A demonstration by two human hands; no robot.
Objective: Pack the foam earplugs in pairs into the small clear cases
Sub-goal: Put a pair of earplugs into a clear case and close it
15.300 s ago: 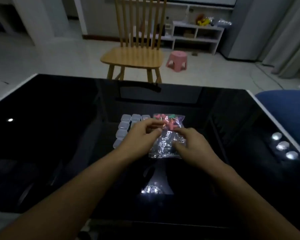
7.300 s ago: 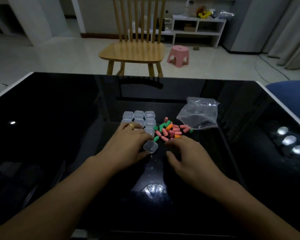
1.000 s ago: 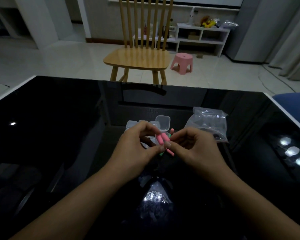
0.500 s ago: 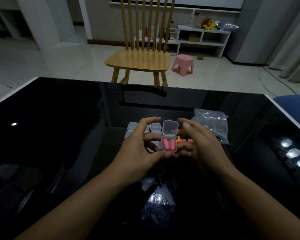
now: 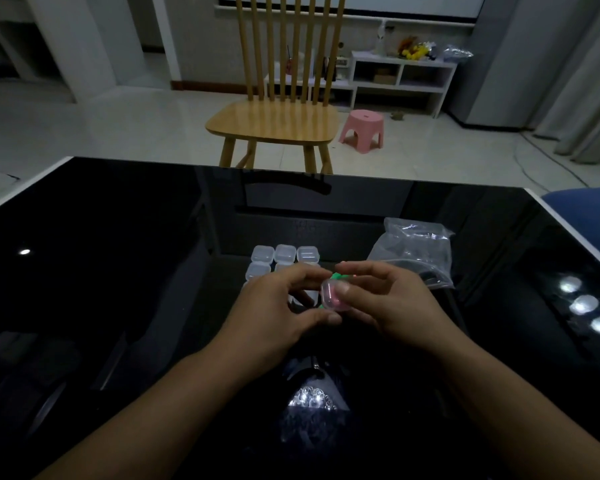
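Two bare hands meet above the middle of a glossy black table [image 5: 118, 271], and we describe them from nearest to farthest. Closest to us, at six o'clock, both forearms reach in from the bottom edge, with a bright lamp reflection on the glass between them. Our left hand [image 5: 274, 313] sits at about nine o'clock from the small clear case [image 5: 331, 296], its fingers curled, thumb tip touching the case's lower edge and forefinger arching over its top. Our right hand [image 5: 392, 306] sits at three o'clock from the case, its thumb pressed flat on the closed lid and its fingers curled behind. So both hands pinch the one case between them, lifted off the table. Pink shows through the plastic, which we take for the pink earplugs [image 5: 336, 301] inside; we cannot count them.

Just beyond the fingers, at twelve o'clock, a bit of a green earplug [image 5: 336, 274] peeks out; the rest of the loose pile is hidden behind the hands. Farther at eleven o'clock, a cluster of spare clear cases [image 5: 284, 253] lies on the table in rows. At one o'clock lies a crumpled clear plastic bag [image 5: 413, 251]. Beyond the table's far edge stands a wooden chair [image 5: 274, 119], with a pink stool [image 5: 362, 128] to its right.
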